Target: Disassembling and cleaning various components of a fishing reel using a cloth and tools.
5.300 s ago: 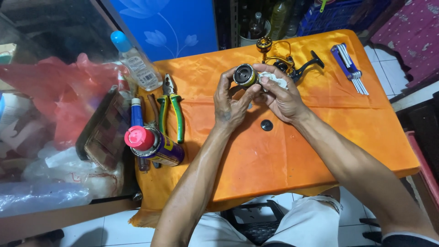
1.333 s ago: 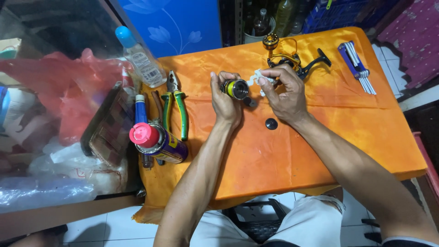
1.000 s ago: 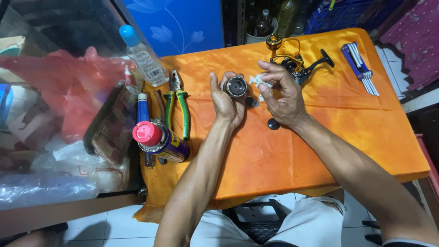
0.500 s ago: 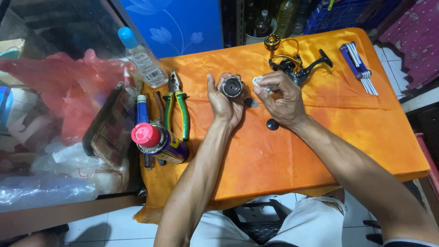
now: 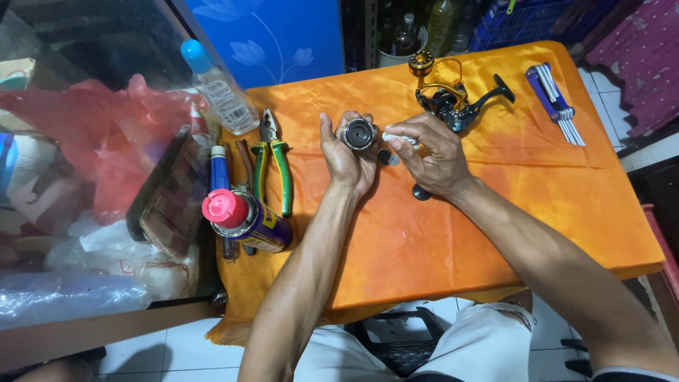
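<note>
A small round metal spool (image 5: 358,134), dark inside with a ridged silver rim, is cupped in the left hand (image 5: 346,155), whose fingers are curled around its sides so that the open face is turned up toward the camera. It is held above the far middle of the table covered in smooth orange cloth (image 5: 495,212). Just right of the spool, a small white wad (image 5: 396,138) is pinched between the thumb and fingertips of the right hand (image 5: 431,155). 2 small dark round parts (image 5: 421,192) are seen on the cloth by the hands. Beyond the right hand lies a black and gold spinning reel body (image 5: 453,102). To the left are laid green-handled pliers (image 5: 272,163) and a red-capped spray can (image 5: 244,219); at far right, a blue-cased set of hex keys (image 5: 555,99).
</note>
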